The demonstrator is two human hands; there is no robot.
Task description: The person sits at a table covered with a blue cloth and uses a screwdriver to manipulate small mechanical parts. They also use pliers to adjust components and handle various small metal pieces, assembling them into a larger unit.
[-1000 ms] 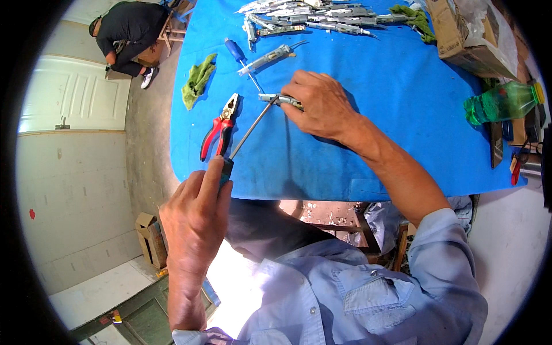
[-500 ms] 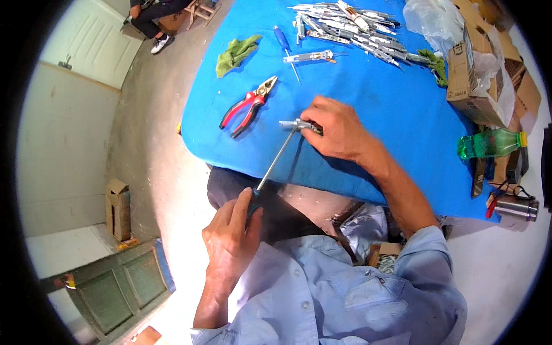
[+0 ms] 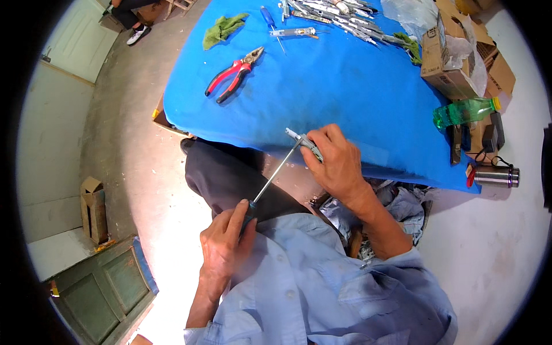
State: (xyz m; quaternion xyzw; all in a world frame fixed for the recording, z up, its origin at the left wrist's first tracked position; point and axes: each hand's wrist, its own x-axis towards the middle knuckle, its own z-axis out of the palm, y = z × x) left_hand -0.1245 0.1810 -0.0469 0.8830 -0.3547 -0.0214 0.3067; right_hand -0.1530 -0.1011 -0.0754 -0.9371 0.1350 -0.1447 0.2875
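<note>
My left hand [image 3: 223,244] is closed round the dark blue handle of a screwdriver [image 3: 277,174], whose long shaft slants up and to the right. At the shaft's far end is a narrow silver-grey metal part [image 3: 294,135], pinched in my right hand [image 3: 340,167] at the table's near edge. The tip appears to meet the part; the exact contact is too small to make out. Red-and-black pliers [image 3: 234,75] lie on the blue-covered table [image 3: 322,95]. Farther back rests a second screwdriver [image 3: 267,18] with a blue handle, beside a similar metal part [image 3: 294,32].
A pile of metal parts [image 3: 339,12] lies at the far side, with green cloths [image 3: 225,30] on either side. Along the right stand a cardboard box [image 3: 445,63], a green bottle [image 3: 464,111] and a steel flask [image 3: 497,176]. A seated person's leg [image 3: 129,12] shows far left.
The table and everything on it sit higher and farther left in view. My right hand and the metal part have come nearer my body, and the part is tilted more. Both grips stay the same.
</note>
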